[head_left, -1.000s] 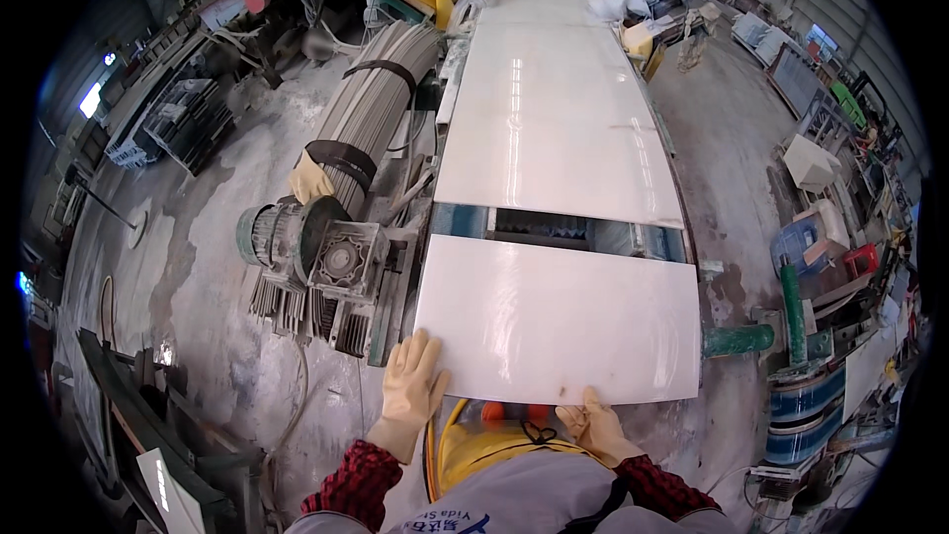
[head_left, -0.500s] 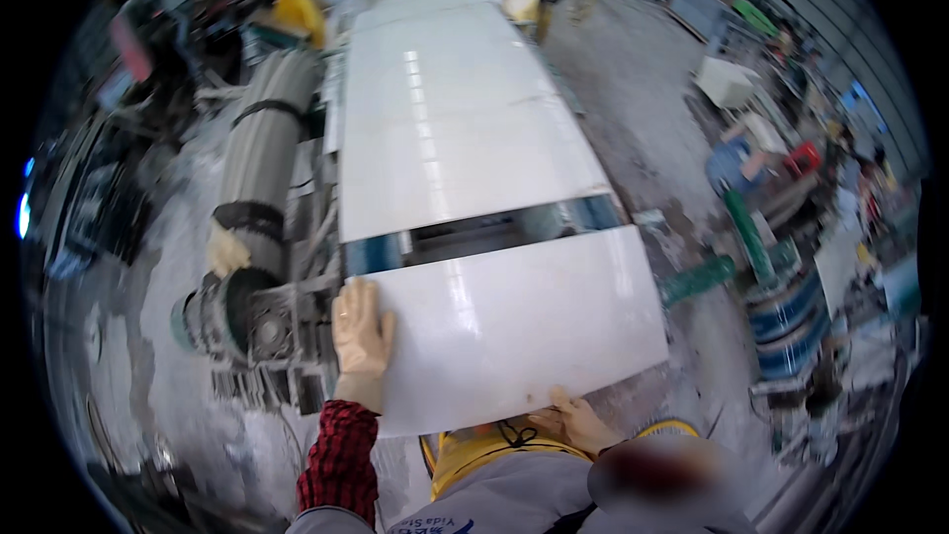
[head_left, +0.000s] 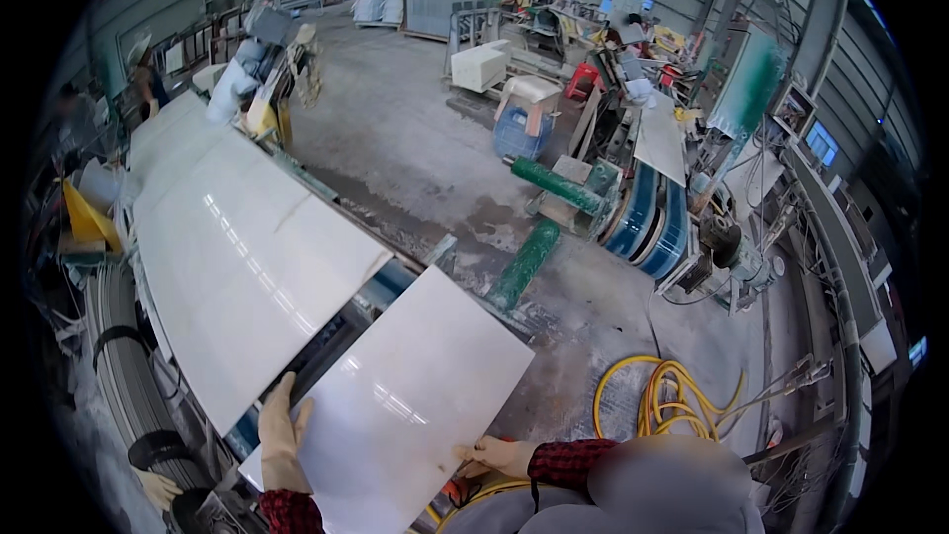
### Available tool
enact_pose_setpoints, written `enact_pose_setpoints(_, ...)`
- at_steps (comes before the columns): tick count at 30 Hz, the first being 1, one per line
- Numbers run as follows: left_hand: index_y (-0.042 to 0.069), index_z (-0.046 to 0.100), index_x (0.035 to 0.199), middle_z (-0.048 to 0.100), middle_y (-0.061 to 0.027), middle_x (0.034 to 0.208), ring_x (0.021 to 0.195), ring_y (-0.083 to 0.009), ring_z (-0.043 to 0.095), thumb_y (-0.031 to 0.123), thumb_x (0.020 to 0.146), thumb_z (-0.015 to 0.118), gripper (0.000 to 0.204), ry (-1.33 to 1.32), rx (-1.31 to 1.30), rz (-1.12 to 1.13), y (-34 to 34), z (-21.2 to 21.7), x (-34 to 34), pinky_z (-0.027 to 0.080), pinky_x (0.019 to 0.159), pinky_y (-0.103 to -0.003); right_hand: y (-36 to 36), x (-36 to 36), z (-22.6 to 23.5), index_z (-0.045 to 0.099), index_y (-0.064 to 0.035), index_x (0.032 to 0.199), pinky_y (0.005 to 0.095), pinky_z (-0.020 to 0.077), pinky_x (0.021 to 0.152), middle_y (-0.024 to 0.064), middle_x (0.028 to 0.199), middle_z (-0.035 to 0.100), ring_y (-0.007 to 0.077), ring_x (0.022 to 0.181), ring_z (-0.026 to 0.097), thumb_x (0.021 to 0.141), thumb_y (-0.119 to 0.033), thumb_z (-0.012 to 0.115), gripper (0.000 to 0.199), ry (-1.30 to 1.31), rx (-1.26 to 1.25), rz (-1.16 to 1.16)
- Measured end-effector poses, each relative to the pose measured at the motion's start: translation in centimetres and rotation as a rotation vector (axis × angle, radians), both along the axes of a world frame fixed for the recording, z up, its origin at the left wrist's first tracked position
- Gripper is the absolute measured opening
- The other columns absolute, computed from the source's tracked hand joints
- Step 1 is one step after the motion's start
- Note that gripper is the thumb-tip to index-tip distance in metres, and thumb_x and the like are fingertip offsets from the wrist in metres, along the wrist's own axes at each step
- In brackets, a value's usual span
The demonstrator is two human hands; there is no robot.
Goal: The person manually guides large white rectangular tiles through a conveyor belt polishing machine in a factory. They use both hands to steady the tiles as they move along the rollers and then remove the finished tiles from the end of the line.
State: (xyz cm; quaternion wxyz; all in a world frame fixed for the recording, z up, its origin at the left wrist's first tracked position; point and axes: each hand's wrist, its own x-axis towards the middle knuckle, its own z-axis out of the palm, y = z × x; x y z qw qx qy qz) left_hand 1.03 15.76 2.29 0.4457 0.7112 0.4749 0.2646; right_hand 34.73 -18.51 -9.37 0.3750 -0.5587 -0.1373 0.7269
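Observation:
A glossy white stone slab (head_left: 415, 376) lies tilted across the view on the near end of the conveyor. My left hand (head_left: 285, 435), in a cream rubber glove, rests at its far left edge, fingers stretched toward the gap and thumb apart over the slab. My right hand (head_left: 502, 455), gloved alike, grips the slab's near right edge; the fingers underneath are hidden. Beyond the gap, a larger white slab (head_left: 237, 247) covers the conveyor. Part of a blue belt (head_left: 388, 287) shows in the gap.
Yellow hose (head_left: 672, 391) lies coiled on the right floor. Green rollers (head_left: 524, 262) and a blue-belted machine (head_left: 647, 222) stand ahead right. A blue barrel (head_left: 522, 131) is farther back. Left of the conveyor are a ribbed grey cover (head_left: 133, 386) and a loose glove (head_left: 158, 487). People stand at far left.
My view has swung right, so the conveyor now appears at the left. The near slab looks turned and sits close to the larger slab's corner. Both hands stay at its edges.

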Motion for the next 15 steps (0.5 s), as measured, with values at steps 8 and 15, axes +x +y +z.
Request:
enact_pose_setpoints(8,0.007,0.083,0.094,0.068,0.0021,0.067,0.057,-0.0110,0.054,0.043,0.101,0.106,0.043,0.260,-0.323,-0.004,1.9,1.7,4.5,0.043,0.055,-0.039,0.5,1.0,-4.5,0.077,0.0047,0.155,0.0382,0.0701,0.109,0.0186,0.148,0.086,0.0255,0.130,0.085,0.120,-0.051,0.085,0.066,0.108,-0.017,0.071)
enact_pose_setpoints(15,0.004,0.085,0.094,0.068,-0.0016,0.067,0.054,-0.0129,0.051,0.043,0.097,0.108,0.046,0.334,-0.226,-0.030,-9.7,14.7,4.5,0.041,0.053,-0.037,0.4,1.9,-5.2,0.078,0.0049,0.158,0.0352,0.0704,0.108,0.0172,0.153,0.086,0.0207,0.127,0.086,0.121,-0.040,0.085,0.058,0.280,0.020,0.012)
